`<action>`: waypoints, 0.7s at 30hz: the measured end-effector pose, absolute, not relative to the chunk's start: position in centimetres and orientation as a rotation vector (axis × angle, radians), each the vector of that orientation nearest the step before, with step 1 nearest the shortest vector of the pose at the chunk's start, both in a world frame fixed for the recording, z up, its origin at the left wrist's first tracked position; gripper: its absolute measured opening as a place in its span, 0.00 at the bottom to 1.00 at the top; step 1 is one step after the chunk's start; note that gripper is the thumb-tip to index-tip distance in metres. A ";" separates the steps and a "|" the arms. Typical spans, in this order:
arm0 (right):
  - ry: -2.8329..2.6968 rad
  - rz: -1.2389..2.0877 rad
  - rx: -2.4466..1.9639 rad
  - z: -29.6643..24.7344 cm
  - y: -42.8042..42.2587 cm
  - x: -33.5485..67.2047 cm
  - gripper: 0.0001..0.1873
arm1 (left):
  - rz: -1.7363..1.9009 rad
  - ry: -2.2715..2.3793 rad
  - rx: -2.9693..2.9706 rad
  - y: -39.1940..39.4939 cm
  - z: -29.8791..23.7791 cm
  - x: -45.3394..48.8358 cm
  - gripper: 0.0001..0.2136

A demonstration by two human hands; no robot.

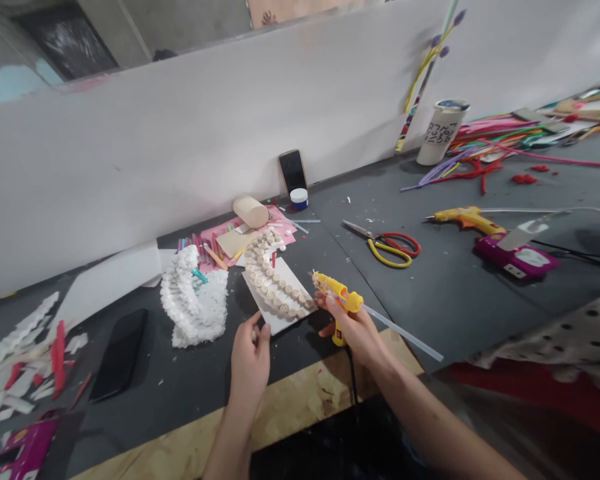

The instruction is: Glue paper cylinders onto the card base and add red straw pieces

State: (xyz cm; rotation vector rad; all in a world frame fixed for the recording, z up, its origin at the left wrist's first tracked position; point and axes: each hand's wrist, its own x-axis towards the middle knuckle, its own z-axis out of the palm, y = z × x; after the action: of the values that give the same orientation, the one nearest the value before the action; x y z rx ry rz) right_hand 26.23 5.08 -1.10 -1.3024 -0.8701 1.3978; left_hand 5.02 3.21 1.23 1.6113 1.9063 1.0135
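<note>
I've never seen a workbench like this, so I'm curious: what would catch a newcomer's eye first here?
Probably the bright yellow glue gun, held in the person's right grip beside a white board bearing curved rows of beige discs. Left of that board, a fluffy white piece stands out against the dark tabletop. Farther right lie scissors with one red and one yellow handle.

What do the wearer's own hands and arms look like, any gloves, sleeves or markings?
Left hand and right hand: bare, no gloves. Both forearms: slim, uncovered as far as the frame shows, no sleeves in view. No watch, bracelet or clear marking visible; small details like rings can't be made out.
</note>
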 end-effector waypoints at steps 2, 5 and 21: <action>-0.847 1.413 -1.296 -0.9 5.0 26.3 0.28 | 1.061 1.853 1.387 3.6 1.8 5.2 0.23; -0.839 1.437 -1.287 -0.3 5.0 26.4 0.28 | 1.046 1.670 1.120 4.5 2.5 5.2 0.22; -0.501 1.552 -1.039 1.0 5.5 26.6 0.23 | 1.244 1.527 0.852 4.8 3.1 4.0 0.12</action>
State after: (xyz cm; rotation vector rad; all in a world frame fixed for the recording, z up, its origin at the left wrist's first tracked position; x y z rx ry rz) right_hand 26.59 5.47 1.03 -1.0388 -0.5014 1.5515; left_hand 4.05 4.82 3.07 0.8522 1.5270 1.2444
